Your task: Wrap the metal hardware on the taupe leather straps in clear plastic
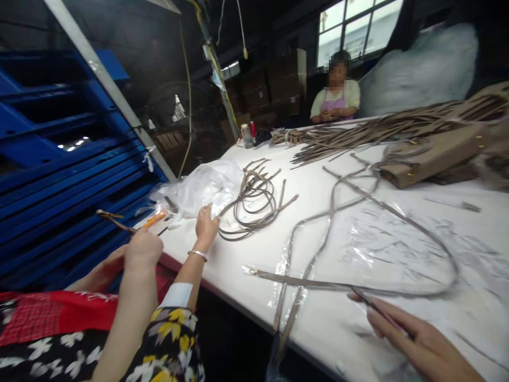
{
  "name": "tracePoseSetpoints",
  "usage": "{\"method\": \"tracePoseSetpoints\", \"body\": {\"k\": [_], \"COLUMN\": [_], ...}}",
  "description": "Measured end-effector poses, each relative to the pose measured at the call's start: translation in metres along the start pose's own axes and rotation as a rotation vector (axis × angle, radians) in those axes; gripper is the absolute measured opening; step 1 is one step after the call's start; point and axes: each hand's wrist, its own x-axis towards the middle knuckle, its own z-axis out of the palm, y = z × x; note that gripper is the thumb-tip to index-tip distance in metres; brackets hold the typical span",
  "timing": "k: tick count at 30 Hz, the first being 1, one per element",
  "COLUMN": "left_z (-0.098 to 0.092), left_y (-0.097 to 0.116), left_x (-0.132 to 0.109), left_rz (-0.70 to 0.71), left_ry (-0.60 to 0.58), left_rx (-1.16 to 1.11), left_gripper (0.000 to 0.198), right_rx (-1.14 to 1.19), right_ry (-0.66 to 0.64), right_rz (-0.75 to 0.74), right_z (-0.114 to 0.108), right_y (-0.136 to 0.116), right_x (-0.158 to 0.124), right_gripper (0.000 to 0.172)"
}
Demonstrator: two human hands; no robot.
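My left hand (143,248) is a closed fist at the table's left edge, gripping a thin stick-like tool (113,218) that points left. My right hand (413,339) lies low at the bottom right, its fingers pinched on the end of a long thin grey-brown strap (330,212). That strap loops across the white table (318,329) over clear plastic film (382,239). A co-worker's hand with a bracelet (207,225) touches a crumpled clear plastic bag (202,185), beside a coil of brown straps (254,204).
A large pile of straps (397,127) and a tan bag (433,156) lie at the far right. Another person (337,95) sits at the table's far end. Blue racking (59,175) stands to the left. Small bottles (248,133) stand far back.
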Motion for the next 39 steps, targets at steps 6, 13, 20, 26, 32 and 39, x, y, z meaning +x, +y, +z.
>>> {"method": "tracePoseSetpoints", "body": {"k": [6, 13, 20, 26, 32, 39], "left_z": [0.076, 0.113, 0.117, 0.133, 0.097, -0.006], "left_y": [0.035, 0.041, 0.058, 0.075, 0.120, 0.205], "left_x": [-0.095, -0.193, -0.184, -0.165, -0.124, -0.149], "left_rz": [0.148, 0.216, 0.277, 0.307, 0.217, 0.212], "left_ry": [-0.421, -0.509, -0.465, -0.616, -0.506, -0.208], "left_rx": [-0.091, 0.416, 0.377, 0.226, -0.228, -1.088], "left_gripper": [0.024, 0.029, 0.037, 0.012, 0.035, 0.020], "right_rx": [-0.613, -0.601, -0.053, 0.143, 0.359, 0.305], "right_ry": [0.689, 0.621, 0.088, -0.038, -0.024, 0.235], "right_rz": [-0.099, -0.464, -0.292, -0.337, -0.247, -0.489], "right_z": [-0.101, -0.064, 0.034, 0.046, 0.033, 0.030], "right_y": [0.008, 0.016, -0.010, -0.012, -0.009, -0.067], "right_x": [0.055, 0.023, -0.034, -0.056, -0.063, -0.079], "right_gripper": [0.062, 0.061, 0.029, 0.030, 0.041, 0.038]}}
